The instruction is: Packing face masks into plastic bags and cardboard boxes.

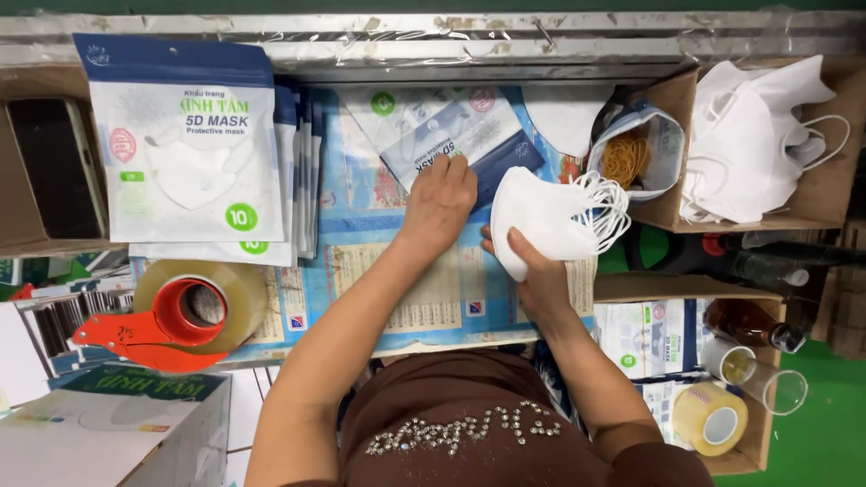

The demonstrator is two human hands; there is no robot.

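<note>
A worker leans over a packing table (379,225), seen from above, both forearms stretched forward. At far left a dark phone (54,167) lies in a shallow cardboard tray, beside a row of mask packets (189,153) standing on edge, white with blue tops. Below them sits a red tape dispenser (171,316) loaded with clear tape. The left hand (439,200) lies palm down on a flat pouch (456,135) near the table's middle, fingers curled at the pouch's edge (whether this grip pinches the pouch or only presses it cannot be told). Just to its right, the right hand (541,271) is closed around a stack of white masks (550,216), thumb across the front, ear loops fanning out to the right. Further right, a bag (636,153) holds yellow rubber bands, and a cardboard box (812,189) holds loose white masks. Lower right, another box (762,424) contains a tape roll, a clear cup and a brown bottle. Printed blue paper covers the table; the floor at right is green.
</note>
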